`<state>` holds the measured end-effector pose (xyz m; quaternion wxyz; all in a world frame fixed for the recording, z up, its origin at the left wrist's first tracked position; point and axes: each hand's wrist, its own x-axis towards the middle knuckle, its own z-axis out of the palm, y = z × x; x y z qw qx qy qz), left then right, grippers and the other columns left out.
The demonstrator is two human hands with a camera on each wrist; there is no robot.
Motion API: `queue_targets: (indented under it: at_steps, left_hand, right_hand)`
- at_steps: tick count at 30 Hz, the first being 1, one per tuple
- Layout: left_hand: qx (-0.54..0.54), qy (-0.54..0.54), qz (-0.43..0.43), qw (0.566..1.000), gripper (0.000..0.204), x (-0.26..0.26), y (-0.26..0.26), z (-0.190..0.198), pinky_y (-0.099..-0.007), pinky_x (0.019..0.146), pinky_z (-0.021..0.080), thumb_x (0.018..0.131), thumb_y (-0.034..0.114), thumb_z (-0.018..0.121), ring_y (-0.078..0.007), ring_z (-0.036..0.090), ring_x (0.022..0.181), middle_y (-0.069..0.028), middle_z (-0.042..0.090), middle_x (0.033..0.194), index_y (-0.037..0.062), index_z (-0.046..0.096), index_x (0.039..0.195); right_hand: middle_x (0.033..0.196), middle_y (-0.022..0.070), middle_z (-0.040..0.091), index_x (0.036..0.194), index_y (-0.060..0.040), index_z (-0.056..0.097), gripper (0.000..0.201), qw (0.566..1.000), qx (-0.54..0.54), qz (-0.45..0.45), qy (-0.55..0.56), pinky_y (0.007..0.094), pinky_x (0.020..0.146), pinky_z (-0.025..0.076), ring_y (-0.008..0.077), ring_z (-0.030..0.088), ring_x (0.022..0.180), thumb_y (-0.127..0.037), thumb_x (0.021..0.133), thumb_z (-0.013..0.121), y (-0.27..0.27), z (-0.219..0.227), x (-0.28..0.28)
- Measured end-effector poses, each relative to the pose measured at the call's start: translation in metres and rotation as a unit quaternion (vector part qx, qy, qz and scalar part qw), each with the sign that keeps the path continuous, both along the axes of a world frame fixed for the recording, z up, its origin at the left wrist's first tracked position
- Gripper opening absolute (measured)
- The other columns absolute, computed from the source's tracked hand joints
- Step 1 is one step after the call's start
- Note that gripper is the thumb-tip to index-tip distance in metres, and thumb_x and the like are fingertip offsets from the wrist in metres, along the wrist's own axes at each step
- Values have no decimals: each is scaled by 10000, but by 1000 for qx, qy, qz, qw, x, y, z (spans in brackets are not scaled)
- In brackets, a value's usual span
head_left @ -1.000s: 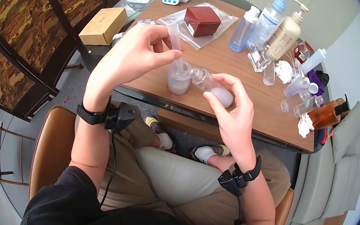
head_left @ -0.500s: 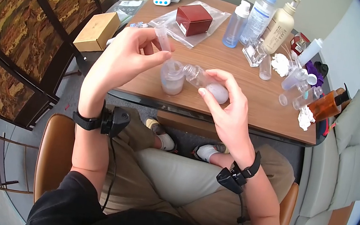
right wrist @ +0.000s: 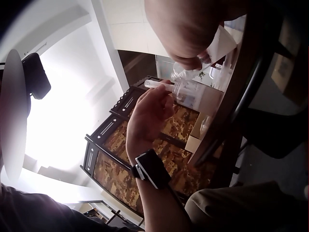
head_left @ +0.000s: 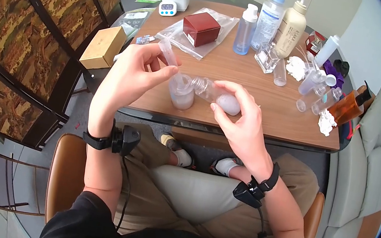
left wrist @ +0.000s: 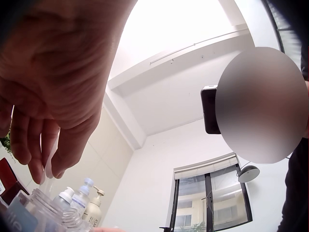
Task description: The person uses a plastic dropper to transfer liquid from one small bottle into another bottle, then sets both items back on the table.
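In the head view the left hand (head_left: 134, 73) pinches a clear plastic tube (head_left: 168, 52) between thumb and fingers, its lower end at the mouth of a clear jar (head_left: 181, 95) that stands near the table's front edge. The right hand (head_left: 244, 127) grips a clear bottle (head_left: 210, 89), tilted on its side with its neck at the jar's rim and whitish content at its base. Whitish content also shows low in the jar. In the right wrist view the tube (right wrist: 158, 85) slants across the jar's mouth (right wrist: 181, 89). Whether liquid flows is unclear.
A dark red box (head_left: 201, 28) lies on a clear bag behind the hands. Pump bottles (head_left: 291, 28), a glass bottle, small clear bottles and crumpled tissues (head_left: 327, 122) stand or lie at the right. A timer (head_left: 167, 8), a potted plant and a cardboard box (head_left: 103, 47) are at the left.
The head view has shifted slightly. Both hands keep their hold on tube and bottle, and the bottle now lies closer to level, its neck still at the jar's rim.
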<state>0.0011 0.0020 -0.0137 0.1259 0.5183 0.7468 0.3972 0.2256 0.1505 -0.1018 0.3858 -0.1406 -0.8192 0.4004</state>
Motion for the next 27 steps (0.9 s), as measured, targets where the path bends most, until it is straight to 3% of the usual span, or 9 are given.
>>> queue_targets:
  at_steps: [5,24,27]
  left_hand:
    - [7,-25,-9,1000,264,-3,1,-3,-228,644,388,1017,214,811,-12,504,734,60,665,832,-11,797,1155]
    - [0,7,0,1000,260,-1,0,-2,-240,640,401,1002,213,802,-33,526,713,46,630,764,-10,801,1136]
    - [33,10,4,999,265,-2,2,-6,-299,578,375,951,225,823,-73,446,621,9,551,666,13,828,1110]
  right_hand:
    - [1266,147,747,1319,-46,701,400,1000,17,3,5,445,1122,473,344,670,1213,-63,930,791,-1,1,0]
    - [1201,141,740,1301,-41,693,356,1000,24,-1,20,438,1076,486,331,682,1146,-75,954,763,-3,0,-1]
    - [1201,142,739,1305,-41,691,359,999,25,-2,21,444,1073,492,332,681,1155,-80,956,764,-3,-1,-1]
